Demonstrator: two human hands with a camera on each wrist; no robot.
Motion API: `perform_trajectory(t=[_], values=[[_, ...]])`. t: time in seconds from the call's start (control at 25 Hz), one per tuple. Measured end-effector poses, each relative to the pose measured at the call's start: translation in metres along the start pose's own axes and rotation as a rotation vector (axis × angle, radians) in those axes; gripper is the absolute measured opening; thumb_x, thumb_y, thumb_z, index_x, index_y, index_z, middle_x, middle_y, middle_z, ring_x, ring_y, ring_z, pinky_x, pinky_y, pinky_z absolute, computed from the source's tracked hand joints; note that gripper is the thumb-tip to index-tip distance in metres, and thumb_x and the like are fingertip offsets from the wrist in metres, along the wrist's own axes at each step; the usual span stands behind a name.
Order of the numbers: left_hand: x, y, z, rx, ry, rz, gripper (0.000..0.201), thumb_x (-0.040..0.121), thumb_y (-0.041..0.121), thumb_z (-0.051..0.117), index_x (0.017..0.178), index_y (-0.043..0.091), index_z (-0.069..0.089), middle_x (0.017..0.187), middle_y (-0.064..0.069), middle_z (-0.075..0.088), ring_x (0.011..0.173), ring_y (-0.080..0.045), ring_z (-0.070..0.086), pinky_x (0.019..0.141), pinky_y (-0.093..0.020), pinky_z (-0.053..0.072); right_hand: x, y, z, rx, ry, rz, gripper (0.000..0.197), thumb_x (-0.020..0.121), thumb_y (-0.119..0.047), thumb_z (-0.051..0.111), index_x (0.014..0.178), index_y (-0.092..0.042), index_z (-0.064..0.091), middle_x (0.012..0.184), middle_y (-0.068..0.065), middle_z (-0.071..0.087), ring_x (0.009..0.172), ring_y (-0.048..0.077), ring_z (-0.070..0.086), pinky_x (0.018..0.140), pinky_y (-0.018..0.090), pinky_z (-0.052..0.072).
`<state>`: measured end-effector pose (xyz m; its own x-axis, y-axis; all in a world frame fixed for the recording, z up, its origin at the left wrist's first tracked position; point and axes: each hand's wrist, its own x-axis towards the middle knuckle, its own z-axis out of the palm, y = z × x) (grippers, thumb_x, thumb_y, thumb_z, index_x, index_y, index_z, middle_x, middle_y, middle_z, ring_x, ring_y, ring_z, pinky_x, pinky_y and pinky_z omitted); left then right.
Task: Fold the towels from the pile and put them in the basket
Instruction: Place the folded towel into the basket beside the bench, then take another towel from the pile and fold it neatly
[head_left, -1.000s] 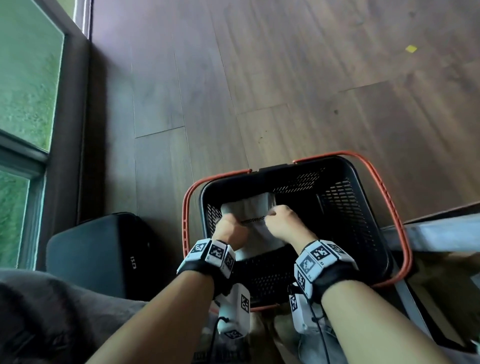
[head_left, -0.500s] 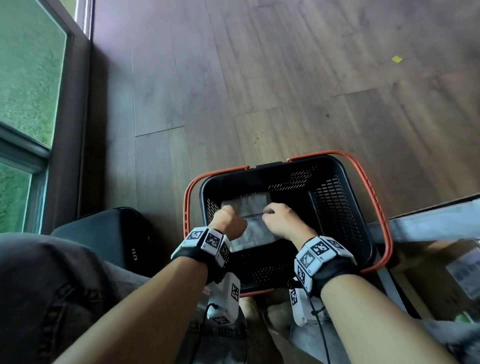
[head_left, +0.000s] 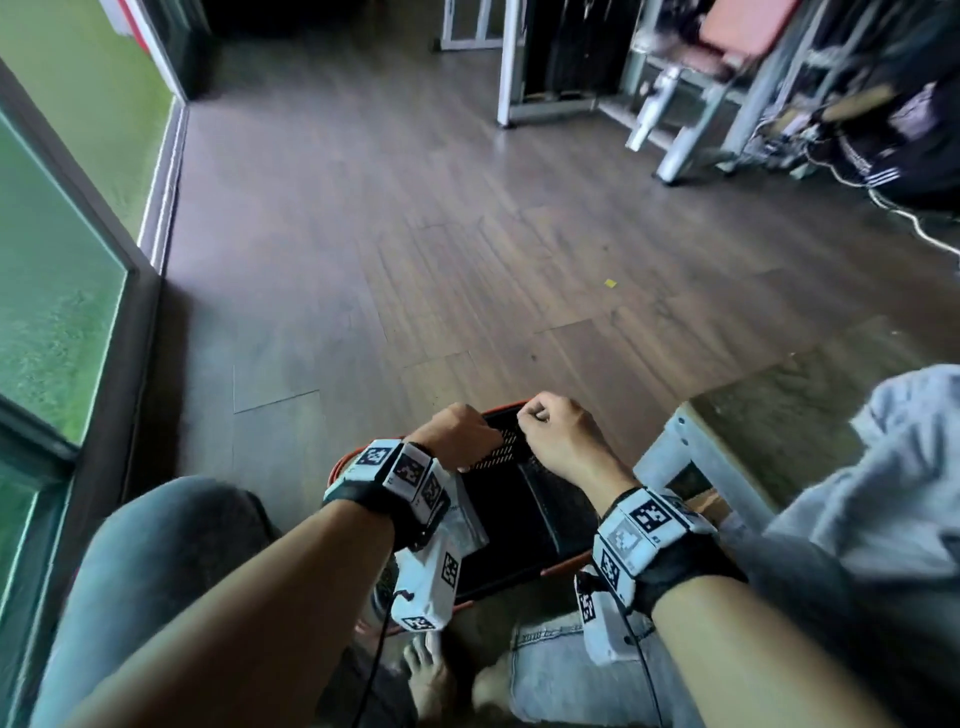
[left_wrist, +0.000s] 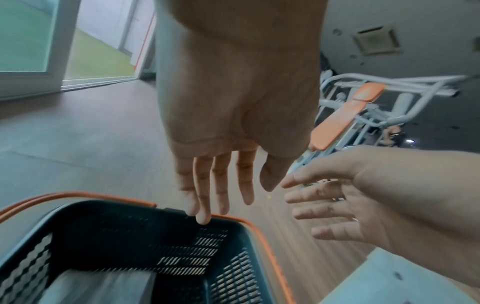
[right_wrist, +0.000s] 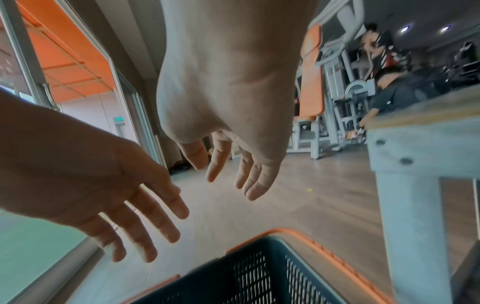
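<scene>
Folded towel (left_wrist: 101, 288) lies flat on the bottom of the black mesh basket (left_wrist: 228, 273) — orange handles down along the rim, basket on the wood floor (head_left: 467, 234). Left hand (left_wrist: 233, 115) and right hand (right_wrist: 226, 92) hover above the basket, side by side, fingers loosely extended, holding nothing. Unfolded towels (head_left: 893, 467) on the worktop (head_left: 727, 447) at right.

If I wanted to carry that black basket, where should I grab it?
Probably by the orange handles, coming from above: they lie folded down along the rim of the basket, thin enough to curl fingers round. Both hands are empty just above it, left hand and right hand.
</scene>
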<state>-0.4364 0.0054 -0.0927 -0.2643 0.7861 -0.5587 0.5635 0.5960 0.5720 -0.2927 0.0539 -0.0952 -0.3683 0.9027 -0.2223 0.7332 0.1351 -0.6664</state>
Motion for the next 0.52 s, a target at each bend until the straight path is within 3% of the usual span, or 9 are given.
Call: perform_trajectory(t=[0.12, 0.28, 0.32, 0.44, 0.52], values=[[-0.025, 0.038, 0.003, 0.019, -0.016, 0.086, 0.023, 0.086, 0.023, 0.052, 0.087, 0.004, 0.065, 0.076, -0.012, 0.063, 0.057, -0.025, 0.057, 0.05, -0.025, 0.046, -0.033, -0.007, -0.041, 0.007, 0.12, -0.013, 0.015, 0.091, -0.027, 0.053, 0.079, -0.021, 0.06, 0.088, -0.001, 0.066, 0.084, 0.024, 0.059, 0.069, 0.025, 0.039], [-0.055, 0.085, 0.016, 0.124, -0.079, 0.245, 0.027, 0.092, 0.021, 0.052, 0.1, -0.001, 0.066, 0.096, -0.018, 0.072, 0.069, -0.032, 0.068, 0.066, -0.041, 0.059, -0.075, -0.003, -0.085, 0.03, 0.274, 0.027, 0.012, 0.09, -0.026, 0.053, 0.085, -0.021, 0.063, 0.093, 0.001, 0.07, 0.087, 0.025, 0.063, 0.072, 0.029, 0.048], [-0.063, 0.096, 0.023, 0.165, -0.118, 0.284, 0.026, 0.094, 0.018, 0.05, 0.103, -0.001, 0.065, 0.099, -0.018, 0.071, 0.069, -0.029, 0.069, 0.067, -0.04, 0.059, -0.087, 0.001, -0.095, 0.032, 0.307, 0.049, 0.012, 0.089, -0.026, 0.053, 0.084, -0.021, 0.063, 0.093, 0.002, 0.071, 0.087, 0.026, 0.063, 0.072, 0.029, 0.049], [-0.079, 0.124, 0.043, 0.19, -0.147, 0.385, 0.023, 0.094, 0.018, 0.051, 0.097, 0.002, 0.067, 0.091, -0.01, 0.069, 0.064, -0.018, 0.066, 0.046, -0.022, 0.053, -0.119, 0.019, -0.126, 0.042, 0.395, 0.128, 0.012, 0.089, -0.026, 0.054, 0.082, -0.021, 0.062, 0.091, 0.002, 0.071, 0.088, 0.027, 0.063, 0.07, 0.027, 0.045], [-0.087, 0.143, 0.06, 0.203, -0.133, 0.459, 0.017, 0.094, 0.023, 0.053, 0.088, 0.012, 0.065, 0.082, -0.003, 0.066, 0.068, -0.017, 0.062, 0.049, -0.018, 0.048, -0.135, 0.035, -0.146, 0.039, 0.43, 0.188, 0.012, 0.089, -0.028, 0.054, 0.084, -0.022, 0.062, 0.094, 0.002, 0.071, 0.091, 0.027, 0.064, 0.074, 0.029, 0.047]])
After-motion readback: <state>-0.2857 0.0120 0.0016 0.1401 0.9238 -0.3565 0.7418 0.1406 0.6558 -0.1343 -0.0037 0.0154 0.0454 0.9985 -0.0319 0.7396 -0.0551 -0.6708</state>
